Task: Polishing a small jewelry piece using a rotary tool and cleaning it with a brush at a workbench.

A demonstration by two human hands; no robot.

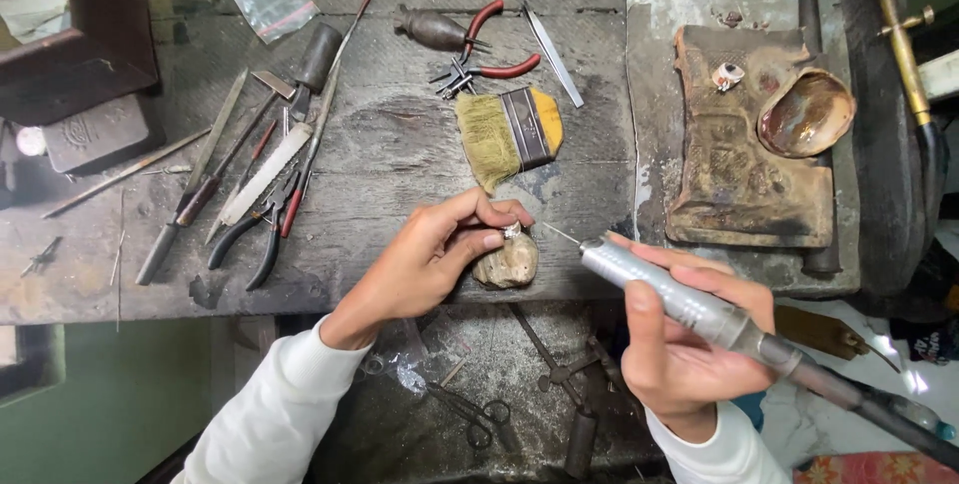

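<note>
Left hand pinches a small silver piece; right hand grips a rotary handpiece.

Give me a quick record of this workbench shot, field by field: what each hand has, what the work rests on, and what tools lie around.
Left hand: pinches a small silvery piece at its fingertips
Support: piece held on top of a worn peg at the bench's edge
Right hand: grips a metal rotary handpiece, thin bit aimed at the piece but apart from it
Bench: dark, worn wood
Behind the hands: flat brush, red-handled pliers
Left side: files and black-handled pliers
Right side: shell dish on a scorched block
</note>
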